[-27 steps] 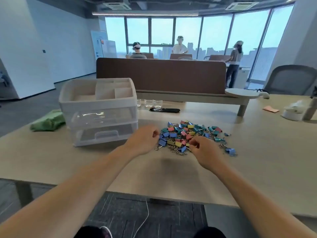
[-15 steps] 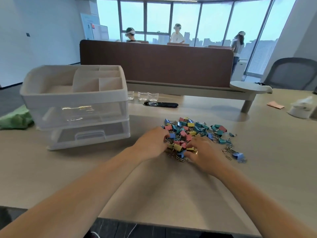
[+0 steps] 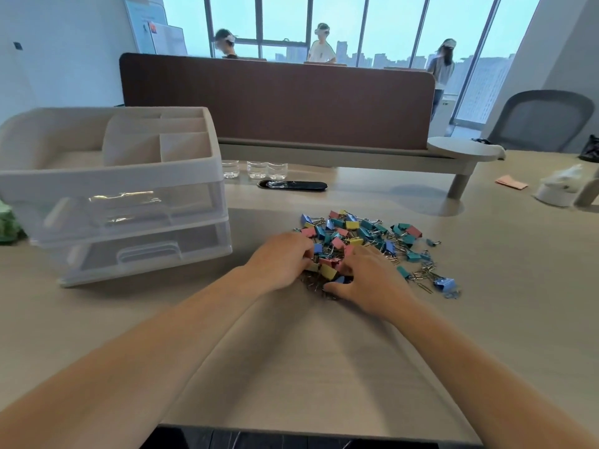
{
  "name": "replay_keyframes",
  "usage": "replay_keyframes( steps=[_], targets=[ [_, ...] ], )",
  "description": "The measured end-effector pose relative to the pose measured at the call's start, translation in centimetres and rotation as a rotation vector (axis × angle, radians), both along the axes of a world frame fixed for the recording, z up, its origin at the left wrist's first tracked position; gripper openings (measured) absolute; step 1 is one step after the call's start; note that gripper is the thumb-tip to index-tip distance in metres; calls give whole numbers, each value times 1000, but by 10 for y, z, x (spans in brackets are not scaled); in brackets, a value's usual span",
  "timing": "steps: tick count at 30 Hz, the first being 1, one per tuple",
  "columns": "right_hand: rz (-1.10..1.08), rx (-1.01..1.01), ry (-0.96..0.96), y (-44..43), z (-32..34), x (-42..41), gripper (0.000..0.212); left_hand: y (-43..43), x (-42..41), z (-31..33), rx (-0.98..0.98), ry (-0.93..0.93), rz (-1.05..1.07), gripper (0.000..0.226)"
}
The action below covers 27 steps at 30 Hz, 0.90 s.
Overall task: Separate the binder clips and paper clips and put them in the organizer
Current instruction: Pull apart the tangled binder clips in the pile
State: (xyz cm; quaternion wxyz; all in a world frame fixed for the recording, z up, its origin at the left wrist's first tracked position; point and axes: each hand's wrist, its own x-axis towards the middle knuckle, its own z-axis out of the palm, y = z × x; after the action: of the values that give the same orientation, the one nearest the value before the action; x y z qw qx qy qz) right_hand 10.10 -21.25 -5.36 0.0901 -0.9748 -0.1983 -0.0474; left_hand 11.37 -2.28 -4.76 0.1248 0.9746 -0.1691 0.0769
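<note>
A heap of coloured binder clips [image 3: 363,233] mixed with metal paper clips [image 3: 424,275] lies on the table, right of centre. My left hand [image 3: 280,260] rests on the heap's near-left side, fingers curled into the clips. My right hand [image 3: 368,280] lies on the near side of the heap, fingers spread over clips, thumb pointing left. What either hand holds is hidden under the fingers. The white organizer [image 3: 110,176] stands to the left, with open top compartments and two clear drawers, both closed.
Small clear cups [image 3: 256,168] and a black flat object [image 3: 293,185] sit behind the heap. A brown partition [image 3: 278,102] backs the table. A white object [image 3: 557,189] and an orange note [image 3: 511,183] lie far right. Three people stand by the windows.
Both hands have moved forward into the near side of the clip heap and closer together. The camera has tilted down and nearer to the table.
</note>
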Motion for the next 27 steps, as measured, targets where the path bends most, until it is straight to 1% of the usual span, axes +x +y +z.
replay_keyframes(
  steps=[2,6,9,12,18,27],
  targets=[
    [1,-15,-3,1,-1,0,48,1,-1,-1,-37,-13,-7,13],
    [-8,-11,2,3,2,-1,41,2,-8,5,-142,-48,8,9],
    [-9,21,2,1,3,-3,36,3,-14,8,-167,-67,12,10],
    [-10,57,-19,-2,5,-5,35,6,-20,6,-158,-52,26,11],
    [-33,26,-72,-4,3,-12,29,8,-42,5,-129,-21,58,14],
    [-79,177,-101,-13,5,-15,33,3,-63,10,-16,14,48,13]
  ],
)
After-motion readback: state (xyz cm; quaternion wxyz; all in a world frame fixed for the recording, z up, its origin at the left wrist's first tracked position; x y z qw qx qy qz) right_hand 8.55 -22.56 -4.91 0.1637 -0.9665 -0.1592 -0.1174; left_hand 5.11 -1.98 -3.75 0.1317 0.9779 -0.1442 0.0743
